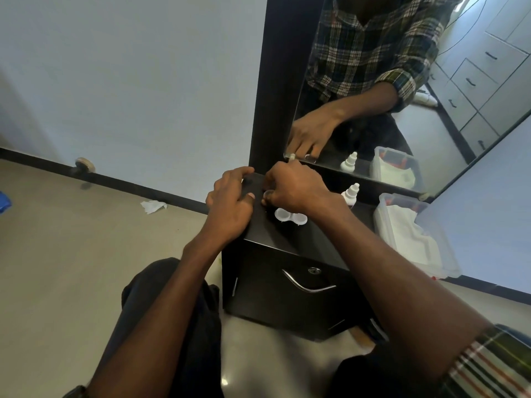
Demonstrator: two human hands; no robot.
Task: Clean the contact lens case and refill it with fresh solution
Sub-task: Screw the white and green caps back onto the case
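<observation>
The white contact lens case (pixel 290 215) lies on the dark cabinet top (pixel 301 239) with both wells uncovered. Just behind it, my right hand (pixel 296 186) is curled over a small clear round cap (pixel 268 193) held at its fingertips. My left hand (pixel 232 201) rests at the cabinet's left corner with fingers apart and nothing visible in it. A small white solution bottle (pixel 351 194) stands upright to the right of the case, partly hidden by my right wrist.
A mirror (pixel 402 81) in a dark frame rises right behind the cabinet and reflects my hand and the bottle. A clear plastic box (pixel 386 222) with white tissues sits at the right. A crumpled tissue (pixel 153 206) lies on the floor. The cabinet front has a drawer handle (pixel 307 284).
</observation>
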